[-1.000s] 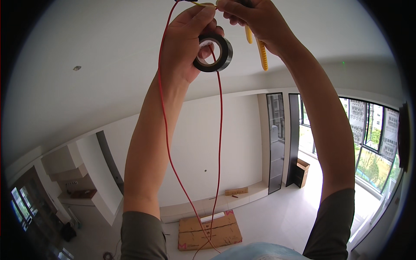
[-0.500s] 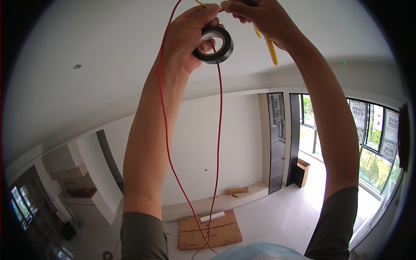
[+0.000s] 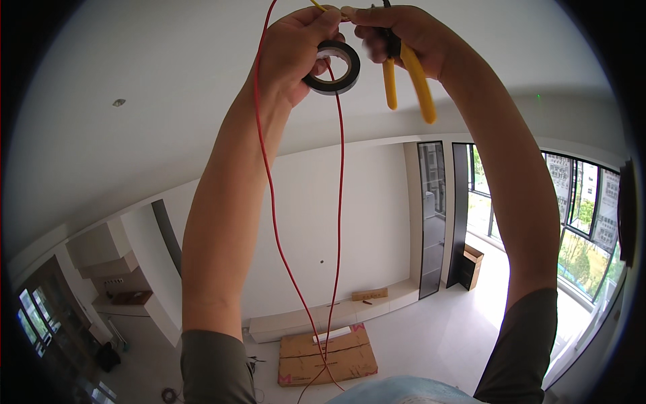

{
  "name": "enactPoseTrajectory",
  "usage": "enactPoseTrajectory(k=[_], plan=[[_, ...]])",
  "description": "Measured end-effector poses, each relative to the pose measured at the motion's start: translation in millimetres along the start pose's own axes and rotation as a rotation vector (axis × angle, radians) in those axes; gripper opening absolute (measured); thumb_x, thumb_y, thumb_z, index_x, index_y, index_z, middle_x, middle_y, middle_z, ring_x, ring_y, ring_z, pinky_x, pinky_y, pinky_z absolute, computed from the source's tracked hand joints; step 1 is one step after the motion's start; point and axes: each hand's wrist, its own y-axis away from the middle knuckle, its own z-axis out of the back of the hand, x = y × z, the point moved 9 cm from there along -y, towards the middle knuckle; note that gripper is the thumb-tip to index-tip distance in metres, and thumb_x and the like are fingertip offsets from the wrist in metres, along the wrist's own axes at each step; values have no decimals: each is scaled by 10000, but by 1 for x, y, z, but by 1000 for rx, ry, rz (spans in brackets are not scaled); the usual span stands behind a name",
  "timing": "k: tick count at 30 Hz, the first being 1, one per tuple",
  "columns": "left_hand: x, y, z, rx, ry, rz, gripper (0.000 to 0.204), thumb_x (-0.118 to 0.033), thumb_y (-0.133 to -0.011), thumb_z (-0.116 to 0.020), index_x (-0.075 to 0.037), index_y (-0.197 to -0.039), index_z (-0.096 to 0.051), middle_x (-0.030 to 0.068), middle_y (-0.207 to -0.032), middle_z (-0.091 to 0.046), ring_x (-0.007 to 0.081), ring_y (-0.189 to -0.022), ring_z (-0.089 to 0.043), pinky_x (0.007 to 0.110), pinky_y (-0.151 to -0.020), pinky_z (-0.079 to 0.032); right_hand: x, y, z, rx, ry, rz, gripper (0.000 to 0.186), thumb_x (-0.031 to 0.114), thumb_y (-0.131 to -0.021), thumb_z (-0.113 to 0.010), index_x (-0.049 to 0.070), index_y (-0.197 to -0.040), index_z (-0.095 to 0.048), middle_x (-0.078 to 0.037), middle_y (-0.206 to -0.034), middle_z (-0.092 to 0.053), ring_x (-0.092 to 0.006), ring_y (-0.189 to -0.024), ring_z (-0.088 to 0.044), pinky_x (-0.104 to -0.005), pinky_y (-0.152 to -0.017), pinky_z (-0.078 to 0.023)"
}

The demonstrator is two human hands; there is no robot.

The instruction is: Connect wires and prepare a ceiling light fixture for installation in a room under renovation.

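Both my hands are raised near the ceiling at the top of the view. My left hand [image 3: 293, 50] is closed in a pinch on a thin yellow wire [image 3: 319, 6], and a roll of black tape [image 3: 353, 66] hangs from its fingers. My right hand [image 3: 420, 37] holds yellow-handled pliers [image 3: 418, 82] in its palm, handles pointing down and spread apart. Its thumb and forefinger pinch at the wire's end beside my left fingertips. A red wire [image 3: 340, 168] passes through the tape roll and hangs down; another red length runs down over my left wrist.
On the floor below lies a flat cardboard box [image 3: 328, 377]. A low white ledge [image 3: 282, 326] with a small carton [image 3: 370, 294] runs along the wall. Tall windows [image 3: 579, 195] stand at right, cabinets [image 3: 101, 252] at left. A small fitting [image 3: 119, 102] sits in the ceiling.
The pliers have swung in my right hand, so more of both yellow handles shows below it. My left forearm and its red wire have shifted slightly. Both pinches stay close together.
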Motion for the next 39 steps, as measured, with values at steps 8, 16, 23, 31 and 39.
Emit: enactPoseTrajectory(k=[8,16,23,31,39], plan=[[-7,6,-3,0,44,23,189,-245,-1016,-582,-72,-959,-634,8,-741,-602,20,-509,-483,157,-388,-363,40,61,-6,-504,787,817,150,149,-927,-701,28,-999,-650,-59,-851,-659,-116,-724,-582,-238,-623,-477],[-7,1,-9,104,114,-12,178,-237,-1012,-586,-78,-943,-628,11,-725,-600,25,-480,-492,152,-357,-368,38,81,-23,-335,674,1647,165,92,-859,-741,37,-985,-649,-87,-959,-683,-253,-836,-664,-366,-711,-549],[-7,2,0,94,75,22,175,-242,-1008,-596,-96,-914,-616,4,-720,-591,18,-480,-481,152,-358,-366,50,55,-35,-333,1112,875,128,152,-956,-639,29,-986,-655,-104,-904,-696,-219,-825,-655,-364,-730,-527],[-12,2,1,195,10,28,219,-275,-1018,-583,-100,-889,-606,-13,-707,-564,15,-484,-452,156,-376,-362,3,20,-21,165,12,-28,122,170,-946,-671,50,-963,-652,-42,-840,-647,-123,-727,-563,-264,-640,-488],[1,-3,17,77,-31,58,202,-238,-968,-646,-49,-1032,-672,29,-784,-636,46,-623,-562,190,-458,-328,39,58,-41,-202,1065,740,197,87,-846,-760,48,-993,-636,-57,-926,-657,-157,-746,-597,-290,-671,-512]])
